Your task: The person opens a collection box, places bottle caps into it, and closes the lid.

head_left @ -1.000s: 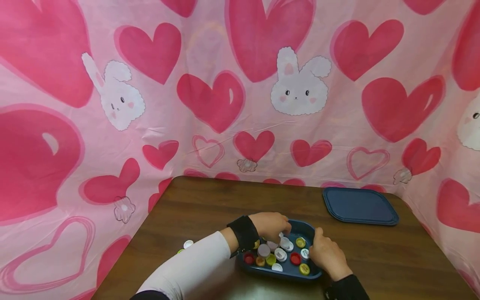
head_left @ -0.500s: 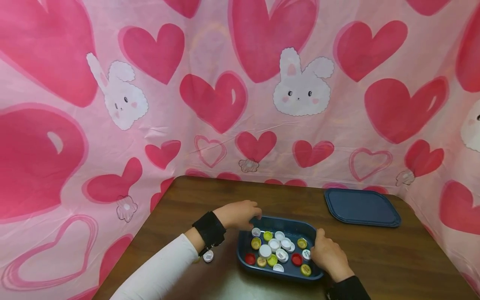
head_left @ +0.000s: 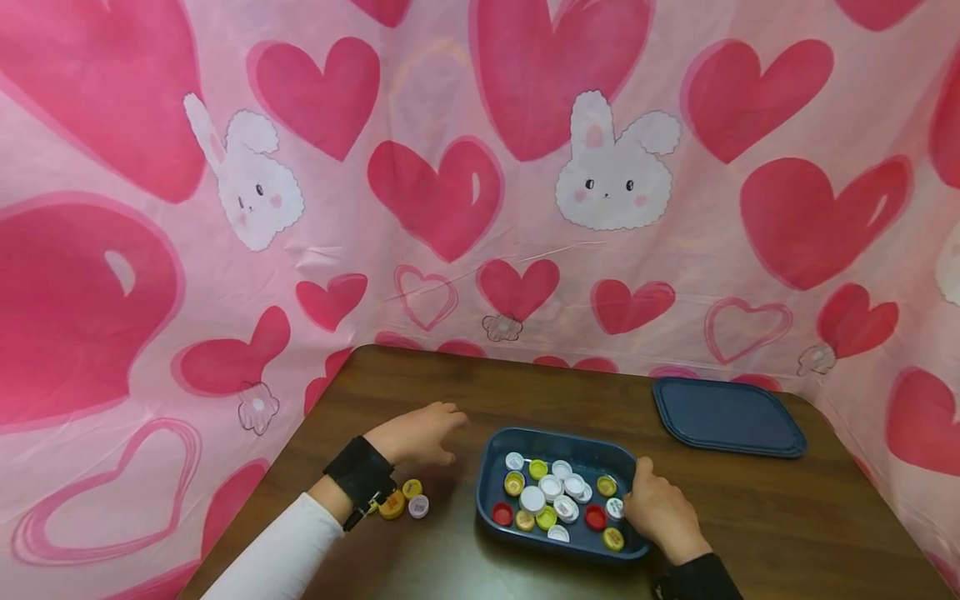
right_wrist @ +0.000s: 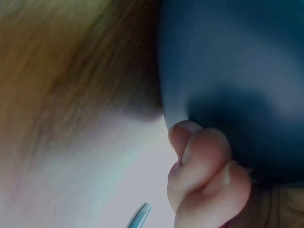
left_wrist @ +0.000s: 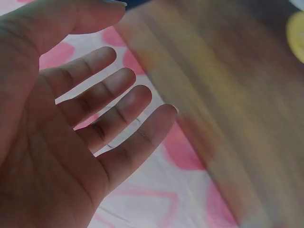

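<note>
A dark blue rectangular tub [head_left: 517, 540] stands on the table with several white, yellow and red bottle caps lying inside it. My right hand [head_left: 663, 510] grips the tub's right end, its fingers curled against the outer wall [right_wrist: 228, 52] in the right wrist view. Left of the tub, my left hand [head_left: 416, 435] hovers over the table, palm bare and fingers spread in the left wrist view. Just below that hand lie an orange-yellow cap [head_left: 392, 505], a smaller yellow cap [head_left: 412, 489] and a white cap [head_left: 418, 506]; my wrist strap partly covers another yellow one.
A flat dark blue lid [head_left: 729, 417] lies at the back right of the wooden table [head_left: 420, 379]. Pink cloth [head_left: 525, 233] printed with hearts and rabbits hangs behind the table and along its sides.
My left hand has moved from above the tub out to the left, past its rim, uncovering caps in the tub and on the table. My right hand has kept its grip.
</note>
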The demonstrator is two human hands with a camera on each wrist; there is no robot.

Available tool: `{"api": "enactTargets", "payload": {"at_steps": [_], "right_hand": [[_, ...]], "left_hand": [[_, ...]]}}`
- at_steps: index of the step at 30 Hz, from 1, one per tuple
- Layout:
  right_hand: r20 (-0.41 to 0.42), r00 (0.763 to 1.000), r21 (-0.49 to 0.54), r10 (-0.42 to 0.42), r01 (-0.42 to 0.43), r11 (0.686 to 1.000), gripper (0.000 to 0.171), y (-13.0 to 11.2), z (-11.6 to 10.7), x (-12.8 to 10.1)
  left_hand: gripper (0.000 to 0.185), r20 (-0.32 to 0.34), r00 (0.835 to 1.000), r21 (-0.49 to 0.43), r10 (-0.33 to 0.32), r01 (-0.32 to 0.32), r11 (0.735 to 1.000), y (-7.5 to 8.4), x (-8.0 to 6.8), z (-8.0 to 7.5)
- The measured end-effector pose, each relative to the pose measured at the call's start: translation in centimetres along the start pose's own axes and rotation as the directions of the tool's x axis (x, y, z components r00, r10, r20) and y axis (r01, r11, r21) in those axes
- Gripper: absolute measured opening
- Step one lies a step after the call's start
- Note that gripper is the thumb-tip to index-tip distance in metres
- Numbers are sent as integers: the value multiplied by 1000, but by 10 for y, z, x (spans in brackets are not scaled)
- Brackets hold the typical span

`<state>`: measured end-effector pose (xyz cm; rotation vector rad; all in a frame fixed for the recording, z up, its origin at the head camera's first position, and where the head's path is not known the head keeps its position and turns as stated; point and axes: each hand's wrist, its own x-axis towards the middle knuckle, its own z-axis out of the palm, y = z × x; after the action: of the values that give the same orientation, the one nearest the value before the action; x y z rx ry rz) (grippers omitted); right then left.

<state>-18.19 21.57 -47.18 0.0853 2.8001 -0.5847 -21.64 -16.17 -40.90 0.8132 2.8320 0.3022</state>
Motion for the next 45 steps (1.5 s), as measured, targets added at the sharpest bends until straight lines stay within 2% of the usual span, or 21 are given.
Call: {"api": "enactTargets", "payload": {"at_steps": [4, 9, 13, 18, 23, 39, 45], "right_hand": [[-10, 1000, 0, -9, 9, 1000, 42, 1, 0, -1], [-30, 999, -1, -19, 19, 1000, 41, 2, 1, -2], [-30, 999, 4, -17, 17, 1000, 41, 2, 1, -3], [-32, 999, 2, -18, 18, 1000, 40, 1, 1, -2], [-30, 999, 2, -14, 14, 1000, 40, 1, 1, -1], [-35, 999, 6, -9, 9, 1000, 40, 1, 3, -1], [-27, 1000, 12, -5, 5, 1000, 39, 1, 3, -1]], "left_hand": [[56, -5, 998, -42, -64, 64, 997, -18, -15, 8], [56, 22, 989, -112, -149, 150, 982, -36, -37, 19], [50, 34, 984, -166, -177, 180, 970, -48, -52, 28], [40, 32, 982, -223, -189, 191, 956, -60, -63, 38], [32, 13, 985, -232, -169, 168, 958, -66, -67, 43], [23, 23, 980, -238, -199, 198, 951, -69, -63, 50], [20, 19, 986, -212, -164, 164, 963, -70, -62, 50]]}}
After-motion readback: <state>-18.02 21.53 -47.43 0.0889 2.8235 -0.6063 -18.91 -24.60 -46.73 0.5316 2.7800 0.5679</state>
